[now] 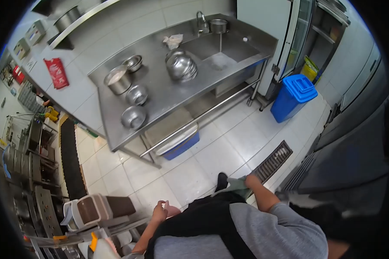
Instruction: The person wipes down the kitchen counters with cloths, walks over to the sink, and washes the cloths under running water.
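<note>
My right hand [251,181] is closed at the end of a grey-green cloth [237,184], which hangs beside my dark shoe [222,180]. Lower left, my left hand [160,211] has its fingers curled at the edge of a smooth pink object [173,211]. My black apron [190,220] partly covers that object, so its kind is unclear. Beyond both hands stands a steel sink table [160,110]. It bears a stack of steel bowls [181,67], a steel pot [118,80], and two single bowls, one nearer [134,117] and one farther [137,95].
Water runs from the tap [202,22] area by a pot [218,26] into the sink [222,49]. A blue lidded bin [293,98] stands right of the table. A floor drain [272,162] lies ahead right. Brown and white bins [93,209] stand left; a blue tub [179,142] sits below.
</note>
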### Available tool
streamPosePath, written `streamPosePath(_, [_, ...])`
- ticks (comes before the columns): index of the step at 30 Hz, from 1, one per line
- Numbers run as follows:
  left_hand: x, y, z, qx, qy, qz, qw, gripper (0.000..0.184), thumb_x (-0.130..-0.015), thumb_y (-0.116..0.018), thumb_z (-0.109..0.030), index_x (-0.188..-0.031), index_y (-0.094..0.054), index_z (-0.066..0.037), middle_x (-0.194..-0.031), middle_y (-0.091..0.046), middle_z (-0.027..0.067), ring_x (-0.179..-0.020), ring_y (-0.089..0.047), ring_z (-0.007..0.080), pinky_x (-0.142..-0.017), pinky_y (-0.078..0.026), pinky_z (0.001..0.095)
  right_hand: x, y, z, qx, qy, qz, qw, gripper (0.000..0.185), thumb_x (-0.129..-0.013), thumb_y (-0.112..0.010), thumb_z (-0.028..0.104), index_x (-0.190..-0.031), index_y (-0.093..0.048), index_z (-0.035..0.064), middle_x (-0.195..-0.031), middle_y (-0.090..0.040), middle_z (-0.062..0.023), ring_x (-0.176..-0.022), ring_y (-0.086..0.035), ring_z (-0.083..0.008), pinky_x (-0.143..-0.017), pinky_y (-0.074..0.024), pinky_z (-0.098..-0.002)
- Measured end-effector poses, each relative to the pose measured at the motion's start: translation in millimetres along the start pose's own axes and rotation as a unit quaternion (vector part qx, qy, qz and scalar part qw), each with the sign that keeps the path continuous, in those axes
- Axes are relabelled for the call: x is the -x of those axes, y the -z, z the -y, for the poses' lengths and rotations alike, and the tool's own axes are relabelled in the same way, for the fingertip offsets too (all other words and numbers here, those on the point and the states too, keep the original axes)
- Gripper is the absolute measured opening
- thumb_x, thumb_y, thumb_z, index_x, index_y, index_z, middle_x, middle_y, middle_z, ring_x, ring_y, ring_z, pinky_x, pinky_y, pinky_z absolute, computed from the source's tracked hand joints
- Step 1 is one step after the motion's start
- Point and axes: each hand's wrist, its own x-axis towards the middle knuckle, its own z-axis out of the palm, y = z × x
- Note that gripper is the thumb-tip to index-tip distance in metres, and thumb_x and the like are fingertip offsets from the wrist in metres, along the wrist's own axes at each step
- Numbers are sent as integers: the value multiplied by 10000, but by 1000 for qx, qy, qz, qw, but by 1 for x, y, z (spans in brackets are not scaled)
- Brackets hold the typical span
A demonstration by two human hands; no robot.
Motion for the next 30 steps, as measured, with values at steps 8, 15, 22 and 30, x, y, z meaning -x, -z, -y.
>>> streamPosePath(8, [-177, 63, -276, 166, -140, 94, 972, 392, -818, -614, -74, -1194, -502, -81, -851, -593, 82, -799, -585, 162, -683, -481, 293, -79, 261, -23, -262, 10, -37, 964, 420, -852, -606, 353, -935, -644, -57, -835, -672, -205, -801, -647, -329, -761, -494, -405])
streamPosePath(15, [-284, 189, -484, 727, -189, 143, 645, 403, -882, -634, -340, -1177, -511, -94, -949, -556, 39, -869, -582, 153, -774, -489, 311, -100, 546, -75, -764, 173, -177, 596, 590, -906, -515, 526, -1213, -536, 22, -1153, -602, -146, -1103, -559, -303, -975, -433, -435])
streamPosePath(22, [-449, 106, -597, 753, -149, 455, 451, 529, -945, -362, -548, -1181, -532, -105, -1139, -588, 74, -1063, -562, 243, -930, -454, 406, -243, 609, 50, -805, 148, -15, 575, 392, -873, -581, 95, -1250, -493, 29, -1167, -602, -103, -1051, -602, -254, -916, -490, -420])
streamPosePath(30, [-600, 200, -755, 779, -113, 355, 504, 367, -984, -439, -266, -1324, -439, -125, -1264, -527, 76, -1180, -505, 255, -999, -408, 432, -353, 808, 89, -820, 198, 65, 534, 342, -913, -545, 131, -1217, -504, -18, -1148, -611, -154, -1048, -613, -287, -911, -496, -449])
